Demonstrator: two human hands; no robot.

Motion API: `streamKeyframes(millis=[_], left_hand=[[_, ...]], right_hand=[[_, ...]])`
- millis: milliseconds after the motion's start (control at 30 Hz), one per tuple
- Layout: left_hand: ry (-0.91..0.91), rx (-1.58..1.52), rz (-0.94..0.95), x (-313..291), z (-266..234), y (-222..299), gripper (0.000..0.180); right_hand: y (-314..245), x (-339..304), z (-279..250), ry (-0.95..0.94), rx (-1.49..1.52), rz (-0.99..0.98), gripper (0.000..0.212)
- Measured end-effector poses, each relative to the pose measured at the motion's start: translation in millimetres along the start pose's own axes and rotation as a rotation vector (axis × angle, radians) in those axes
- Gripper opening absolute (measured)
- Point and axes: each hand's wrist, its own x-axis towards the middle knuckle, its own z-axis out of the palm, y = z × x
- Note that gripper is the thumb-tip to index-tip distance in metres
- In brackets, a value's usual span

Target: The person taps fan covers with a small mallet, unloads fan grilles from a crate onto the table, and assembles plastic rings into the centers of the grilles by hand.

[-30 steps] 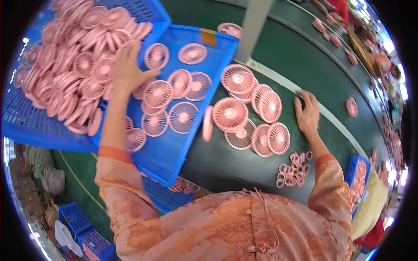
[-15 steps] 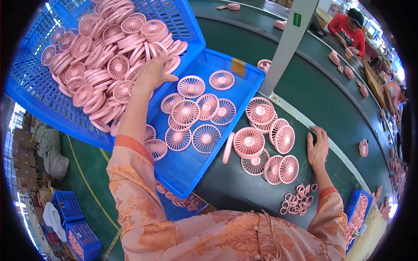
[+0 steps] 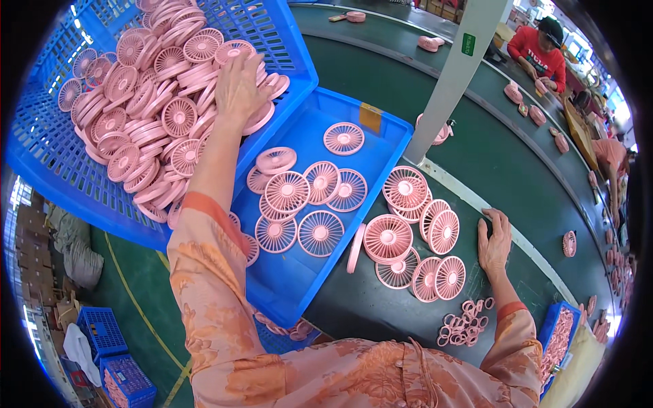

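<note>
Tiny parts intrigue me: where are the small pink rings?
The rings lie lower right in the head view, below the nearest pink grilles, left of the right sleeve.

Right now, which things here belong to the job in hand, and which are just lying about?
Apparently in the job:
- left hand, on the heaped pink discs
- blue crate holding that heap
- blue tray, with more discs
- right hand, on the table

Apparently just lying about:
- grey sack
- white cloth
- floor crates
</note>
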Motion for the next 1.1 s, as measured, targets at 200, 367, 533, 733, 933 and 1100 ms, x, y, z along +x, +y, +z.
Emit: streamKeyframes(millis=[200, 367, 533, 733, 933, 1100], left_hand=[[-0.130, 0.211, -0.114, 33.3, 25.4, -21.3, 0.088], [-0.313, 0.355, -0.178, 41.6, 34.8, -24.3, 0.102], [-0.290, 0.609, -0.126, 44.1, 49.1, -18.7, 0.105], [-0.162, 0.445, -0.223, 35.6, 55.2, -28.9, 0.101], [-0.103, 0.529, -0.075, 27.7, 58.8, -34.3, 0.072], [-0.233, 0.633, -0.123, 42.9, 63.3, -17.5, 0.052]], right_hand=[[-3.7, -0.1, -2.0, 0.004, -0.009, -0.009, 0.027], [-2.8, 2.8, -4.3, -0.012, -0.021, 0.008, 0.028], [-4.0, 2.1, -1.1, -0.011, -0.035, 0.017, 0.029], [-5.4, 1.6, -1.1, -0.035, -0.034, 0.030, 0.029], [-4.9, 2.8, -2.8, -0.067, -0.024, 0.077, 0.031], [-2.0, 2.4, -4.9, -0.060, -0.028, 0.079, 0.031]])
